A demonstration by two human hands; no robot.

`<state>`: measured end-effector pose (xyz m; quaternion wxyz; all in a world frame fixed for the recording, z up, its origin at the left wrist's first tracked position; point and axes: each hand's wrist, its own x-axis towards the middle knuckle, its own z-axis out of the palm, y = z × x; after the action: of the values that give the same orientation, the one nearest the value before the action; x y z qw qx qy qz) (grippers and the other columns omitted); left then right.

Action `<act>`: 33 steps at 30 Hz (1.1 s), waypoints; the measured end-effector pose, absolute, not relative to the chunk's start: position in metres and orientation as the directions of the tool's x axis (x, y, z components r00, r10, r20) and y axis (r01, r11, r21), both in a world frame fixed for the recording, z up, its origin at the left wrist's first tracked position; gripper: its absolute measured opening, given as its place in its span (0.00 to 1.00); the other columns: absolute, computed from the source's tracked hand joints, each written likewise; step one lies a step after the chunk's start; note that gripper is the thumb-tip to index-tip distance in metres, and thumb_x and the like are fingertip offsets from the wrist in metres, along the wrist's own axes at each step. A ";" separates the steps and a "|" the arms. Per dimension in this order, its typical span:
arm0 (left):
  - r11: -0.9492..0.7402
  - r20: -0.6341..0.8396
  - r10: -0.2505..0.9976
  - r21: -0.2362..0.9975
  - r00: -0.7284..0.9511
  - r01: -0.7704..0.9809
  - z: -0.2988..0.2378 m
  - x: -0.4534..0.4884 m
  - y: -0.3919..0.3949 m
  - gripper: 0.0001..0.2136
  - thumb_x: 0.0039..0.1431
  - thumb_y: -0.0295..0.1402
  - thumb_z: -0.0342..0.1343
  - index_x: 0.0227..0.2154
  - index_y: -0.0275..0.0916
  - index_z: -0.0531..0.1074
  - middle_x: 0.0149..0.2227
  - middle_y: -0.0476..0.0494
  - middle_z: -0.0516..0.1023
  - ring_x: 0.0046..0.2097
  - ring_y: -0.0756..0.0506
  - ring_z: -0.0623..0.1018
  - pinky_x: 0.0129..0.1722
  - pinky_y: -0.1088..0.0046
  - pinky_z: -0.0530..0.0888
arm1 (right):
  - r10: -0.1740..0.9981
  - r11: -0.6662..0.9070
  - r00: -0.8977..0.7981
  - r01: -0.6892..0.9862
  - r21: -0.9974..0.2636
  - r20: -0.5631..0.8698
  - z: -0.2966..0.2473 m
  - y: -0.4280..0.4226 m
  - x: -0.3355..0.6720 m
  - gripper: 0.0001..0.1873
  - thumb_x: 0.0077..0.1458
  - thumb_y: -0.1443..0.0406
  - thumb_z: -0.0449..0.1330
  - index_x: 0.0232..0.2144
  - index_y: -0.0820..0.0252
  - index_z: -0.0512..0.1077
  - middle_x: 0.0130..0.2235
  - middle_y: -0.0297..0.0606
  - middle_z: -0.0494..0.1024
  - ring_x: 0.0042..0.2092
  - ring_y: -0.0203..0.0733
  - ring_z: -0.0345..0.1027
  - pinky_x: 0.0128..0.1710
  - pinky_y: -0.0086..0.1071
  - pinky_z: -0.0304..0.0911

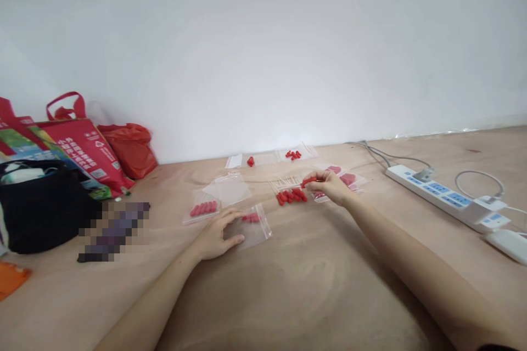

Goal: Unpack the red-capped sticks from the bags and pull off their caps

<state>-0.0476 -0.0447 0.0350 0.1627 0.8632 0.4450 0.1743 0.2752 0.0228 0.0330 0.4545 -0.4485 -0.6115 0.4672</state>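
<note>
My left hand (pixel 222 235) rests on the table at the left end of a clear zip bag (pixel 252 236). Its thumb and fingers are apart, touching the bag. Red pieces (pixel 252 218) lie inside that bag. My right hand (pixel 331 187) is closed in a pinch on a red capsule-shaped piece (pixel 308 180), held just over the table. Below it lies a row of red pieces (pixel 291 196), with thin pale sticks (pixel 284 181) stretching behind them. Partly under my right hand is a bag of pinkish-red pieces (pixel 348 179).
Left of the middle are a bag of red pieces (pixel 203 208) and a flat clear bag (pixel 227 188). More red pieces (pixel 293 154) lie near the wall. A power strip (pixel 444 195) with cables stands right; a black bag (pixel 45 208) and red shopping bag (pixel 84 148) stand left.
</note>
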 end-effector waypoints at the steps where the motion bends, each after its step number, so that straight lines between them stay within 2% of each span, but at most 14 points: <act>1: -0.564 0.156 0.816 0.428 0.557 0.706 0.036 -0.048 -0.046 0.20 0.51 0.37 0.54 0.49 0.42 0.63 0.52 0.41 0.65 0.53 0.43 0.65 0.53 0.61 0.62 | 0.976 0.195 -0.124 0.126 -0.973 0.180 0.031 0.025 0.269 0.11 0.38 0.65 0.60 0.28 0.64 0.70 0.25 0.33 0.73 0.25 0.32 0.64 0.28 0.28 0.61; 4: -0.572 0.169 0.811 0.431 0.560 0.698 0.034 -0.045 -0.047 0.19 0.52 0.38 0.52 0.49 0.43 0.64 0.53 0.42 0.64 0.54 0.42 0.64 0.53 0.59 0.61 | 0.930 0.358 -0.036 0.315 -0.879 0.366 0.022 0.026 0.239 0.09 0.43 0.66 0.56 0.31 0.64 0.70 0.30 0.37 0.72 0.30 0.35 0.66 0.31 0.30 0.62; 7: -0.546 0.181 0.831 0.449 0.527 0.707 0.027 -0.041 -0.046 0.18 0.54 0.38 0.51 0.48 0.43 0.65 0.52 0.43 0.66 0.53 0.43 0.66 0.53 0.60 0.62 | 0.808 0.550 -0.179 0.571 -0.610 0.561 0.015 0.024 0.206 0.10 0.47 0.69 0.54 0.34 0.62 0.70 0.36 0.40 0.70 0.36 0.36 0.65 0.37 0.30 0.60; 9: -0.540 0.182 0.834 0.458 0.520 0.706 0.023 -0.040 -0.045 0.18 0.54 0.38 0.51 0.48 0.44 0.65 0.52 0.44 0.67 0.53 0.43 0.66 0.53 0.60 0.63 | 0.762 0.590 -0.312 0.695 -0.411 0.568 0.014 0.023 0.190 0.11 0.51 0.70 0.50 0.36 0.61 0.70 0.39 0.41 0.69 0.39 0.37 0.63 0.38 0.30 0.59; 11: -0.537 0.181 0.836 0.467 0.518 0.703 0.022 -0.039 -0.045 0.19 0.54 0.38 0.51 0.49 0.43 0.64 0.52 0.44 0.67 0.53 0.44 0.66 0.53 0.61 0.63 | 0.754 0.583 -0.426 0.785 -0.210 0.501 0.013 0.023 0.178 0.12 0.54 0.72 0.47 0.37 0.62 0.69 0.40 0.43 0.68 0.39 0.38 0.62 0.38 0.30 0.57; 14: -0.525 0.175 0.842 0.477 0.510 0.704 0.023 -0.039 -0.046 0.19 0.53 0.38 0.51 0.49 0.43 0.64 0.52 0.44 0.67 0.53 0.44 0.67 0.53 0.62 0.63 | 0.750 0.584 -0.520 0.811 -0.039 0.409 0.012 0.023 0.168 0.12 0.54 0.73 0.47 0.35 0.64 0.70 0.38 0.45 0.68 0.39 0.40 0.61 0.38 0.32 0.56; 20: -0.537 0.181 0.835 0.473 0.519 0.699 0.023 -0.040 -0.045 0.19 0.54 0.38 0.51 0.49 0.42 0.64 0.52 0.44 0.67 0.53 0.45 0.66 0.53 0.63 0.63 | 0.741 0.607 -0.569 0.795 0.007 0.357 0.008 0.021 0.162 0.11 0.55 0.70 0.49 0.34 0.69 0.70 0.38 0.49 0.68 0.41 0.45 0.59 0.40 0.34 0.55; 25: -0.551 0.183 0.825 0.469 0.534 0.690 0.023 -0.040 -0.044 0.19 0.54 0.38 0.50 0.49 0.42 0.64 0.52 0.44 0.67 0.53 0.45 0.66 0.53 0.63 0.63 | 0.747 0.602 -0.568 0.799 0.011 0.345 0.009 0.019 0.161 0.15 0.57 0.63 0.47 0.36 0.68 0.70 0.39 0.50 0.68 0.42 0.48 0.59 0.40 0.36 0.53; 29: -0.542 0.167 0.831 0.454 0.530 0.707 0.024 -0.040 -0.045 0.19 0.54 0.38 0.50 0.49 0.42 0.64 0.52 0.43 0.67 0.53 0.45 0.66 0.53 0.63 0.63 | 0.772 0.547 -0.482 0.836 -0.047 0.413 0.014 0.011 0.171 0.16 0.58 0.62 0.44 0.38 0.65 0.69 0.39 0.48 0.69 0.43 0.47 0.58 0.41 0.38 0.50; 33: -0.541 0.173 0.834 0.443 0.524 0.715 0.023 -0.040 -0.046 0.19 0.54 0.38 0.50 0.49 0.42 0.63 0.52 0.44 0.67 0.53 0.44 0.66 0.52 0.63 0.64 | 0.773 0.548 -0.408 0.816 -0.186 0.487 0.013 -0.005 0.191 0.12 0.56 0.64 0.48 0.35 0.61 0.70 0.37 0.43 0.70 0.41 0.43 0.59 0.42 0.37 0.48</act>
<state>-0.0404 -0.0456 0.0231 0.1607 0.8581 0.4512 0.1853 0.1914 -0.0051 0.0126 0.2676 -0.4739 -0.8380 -0.0404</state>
